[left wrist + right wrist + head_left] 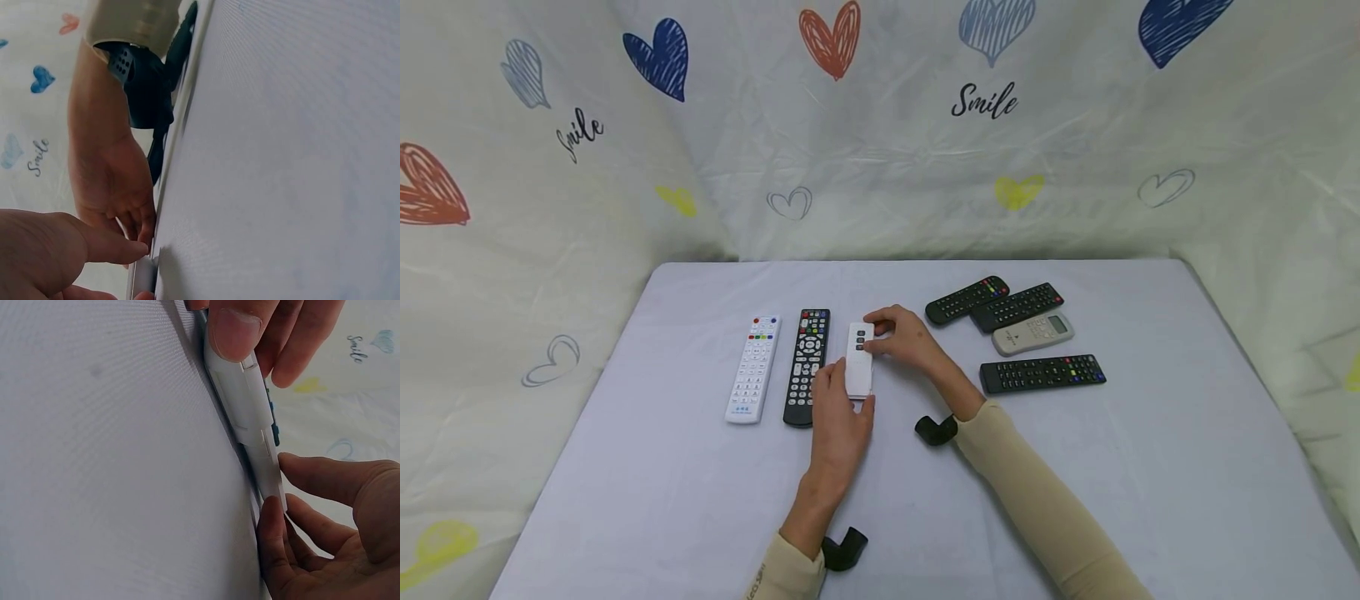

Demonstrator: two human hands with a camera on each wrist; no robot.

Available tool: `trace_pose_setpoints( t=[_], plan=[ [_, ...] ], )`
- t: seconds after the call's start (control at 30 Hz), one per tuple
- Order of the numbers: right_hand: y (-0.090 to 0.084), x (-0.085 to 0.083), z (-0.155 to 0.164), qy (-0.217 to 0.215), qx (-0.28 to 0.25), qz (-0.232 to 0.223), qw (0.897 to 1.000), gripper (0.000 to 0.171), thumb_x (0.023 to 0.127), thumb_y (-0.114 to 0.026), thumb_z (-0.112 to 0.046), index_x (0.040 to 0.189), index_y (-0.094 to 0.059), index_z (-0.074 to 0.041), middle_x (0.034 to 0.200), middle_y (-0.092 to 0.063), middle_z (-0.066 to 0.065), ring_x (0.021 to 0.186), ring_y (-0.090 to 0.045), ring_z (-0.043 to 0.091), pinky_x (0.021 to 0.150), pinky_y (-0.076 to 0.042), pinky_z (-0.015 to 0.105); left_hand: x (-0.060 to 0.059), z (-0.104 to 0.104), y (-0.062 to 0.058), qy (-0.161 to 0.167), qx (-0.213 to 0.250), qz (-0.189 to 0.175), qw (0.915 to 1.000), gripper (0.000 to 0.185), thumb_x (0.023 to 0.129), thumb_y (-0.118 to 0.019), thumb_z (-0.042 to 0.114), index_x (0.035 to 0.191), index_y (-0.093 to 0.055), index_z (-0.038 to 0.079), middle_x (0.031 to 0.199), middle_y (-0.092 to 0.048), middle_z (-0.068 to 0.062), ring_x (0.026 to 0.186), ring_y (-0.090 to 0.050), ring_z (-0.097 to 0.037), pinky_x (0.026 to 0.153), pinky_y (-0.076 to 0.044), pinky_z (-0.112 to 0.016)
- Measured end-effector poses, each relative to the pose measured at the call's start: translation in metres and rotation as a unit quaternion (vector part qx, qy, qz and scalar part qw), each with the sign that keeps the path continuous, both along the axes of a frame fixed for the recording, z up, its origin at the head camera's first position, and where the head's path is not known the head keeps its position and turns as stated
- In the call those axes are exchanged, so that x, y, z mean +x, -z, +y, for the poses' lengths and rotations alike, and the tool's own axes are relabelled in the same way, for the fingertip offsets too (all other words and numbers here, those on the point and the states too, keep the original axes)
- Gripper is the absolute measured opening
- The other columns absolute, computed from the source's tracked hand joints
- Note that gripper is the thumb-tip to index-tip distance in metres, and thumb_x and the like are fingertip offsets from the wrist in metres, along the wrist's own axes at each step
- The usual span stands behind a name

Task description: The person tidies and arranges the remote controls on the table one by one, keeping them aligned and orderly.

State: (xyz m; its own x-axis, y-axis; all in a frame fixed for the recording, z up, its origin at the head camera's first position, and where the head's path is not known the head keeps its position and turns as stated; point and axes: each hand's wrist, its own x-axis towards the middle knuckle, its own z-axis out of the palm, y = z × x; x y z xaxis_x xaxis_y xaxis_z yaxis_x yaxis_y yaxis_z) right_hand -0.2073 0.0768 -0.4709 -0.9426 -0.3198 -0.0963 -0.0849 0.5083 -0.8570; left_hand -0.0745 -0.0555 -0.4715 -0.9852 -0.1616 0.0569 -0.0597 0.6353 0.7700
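Now both hands are on the small white slim plastic remote with dark buttons (pixel 859 360), which lies flat on the pale lilac tablecloth (pixel 700 500) near the table's middle. The left hand (pixel 838 417) pinches its near end between thumb and fingers, while the right hand (pixel 904 335) grips the far end, thumb pressed against its edge. Just beside it on the left lies a long black remote with grey and coloured buttons (pixel 807 365), and beyond that a long white remote with coloured top buttons (pixel 754 367), all three roughly parallel. Off to the right, well apart, sits a loose cluster of three black remotes and one pale grey display remote (pixel 1032 333).
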Motion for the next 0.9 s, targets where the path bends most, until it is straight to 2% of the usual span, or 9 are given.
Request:
trace_pose_setpoints(
  t=[0.23, 0.37, 0.57, 0.7, 0.9],
  plan=[
    [-0.005, 0.001, 0.01, 0.034, -0.039, -0.031, 0.998, 0.043, 0.093, -0.076, -0.01, 0.134, -0.065, -0.004, 0.132, -0.064, 0.016, 0.115, -0.066, 0.03, 0.082, -0.059, 0.029, -0.001, 0.0, -0.001, -0.008, -0.008, 0.017, 0.9998, 0.07, 0.089, -0.082, 0.009, 0.15, -0.049, 0.002, 0.142, -0.05, -0.015, 0.134, -0.049, -0.029, 0.114, -0.048, -0.046],
    [-0.011, 0.0, 0.018, 0.054, -0.059, -0.032, 0.996, 0.04, 0.096, -0.072, -0.013, 0.134, -0.065, -0.004, 0.135, -0.065, 0.017, 0.117, -0.066, 0.032, 0.081, -0.061, 0.031, -0.003, 0.0, -0.003, -0.013, -0.028, 0.047, 0.9984, 0.067, 0.09, -0.081, 0.013, 0.149, -0.052, 0.004, 0.14, -0.051, -0.014, 0.132, -0.048, -0.029, 0.113, -0.048, -0.045],
    [-0.017, 0.0, 0.028, 0.076, -0.074, -0.026, 0.994, 0.039, 0.098, -0.071, -0.016, 0.134, -0.065, -0.002, 0.134, -0.066, 0.017, 0.118, -0.065, 0.033, 0.084, -0.062, 0.035, -0.008, 0.006, -0.005, -0.008, -0.044, 0.116, 0.9922, 0.057, 0.09, -0.081, 0.011, 0.142, -0.06, 0.006, 0.138, -0.055, -0.013, 0.132, -0.05, -0.03, 0.111, -0.05, -0.045],
    [-0.018, 0.001, 0.033, 0.091, -0.076, -0.009, 0.993, 0.036, 0.099, -0.07, -0.015, 0.132, -0.066, -0.002, 0.132, -0.066, 0.019, 0.114, -0.067, 0.033, 0.081, -0.062, 0.034, -0.011, 0.012, -0.005, 0.004, -0.036, 0.137, 0.9899, 0.052, 0.09, -0.08, 0.008, 0.139, -0.063, 0.007, 0.136, -0.055, -0.013, 0.13, -0.051, -0.03, 0.108, -0.052, -0.045],
    [-0.019, 0.002, 0.042, 0.105, -0.079, 0.01, 0.991, 0.035, 0.099, -0.069, -0.015, 0.131, -0.066, -0.002, 0.13, -0.066, 0.02, 0.109, -0.068, 0.033, 0.078, -0.06, 0.028, -0.018, 0.02, -0.005, 0.025, -0.036, 0.149, 0.9879, 0.047, 0.091, -0.078, 0.006, 0.136, -0.063, 0.007, 0.134, -0.054, -0.012, 0.129, -0.051, -0.028, 0.108, -0.053, -0.042]
  ],
)
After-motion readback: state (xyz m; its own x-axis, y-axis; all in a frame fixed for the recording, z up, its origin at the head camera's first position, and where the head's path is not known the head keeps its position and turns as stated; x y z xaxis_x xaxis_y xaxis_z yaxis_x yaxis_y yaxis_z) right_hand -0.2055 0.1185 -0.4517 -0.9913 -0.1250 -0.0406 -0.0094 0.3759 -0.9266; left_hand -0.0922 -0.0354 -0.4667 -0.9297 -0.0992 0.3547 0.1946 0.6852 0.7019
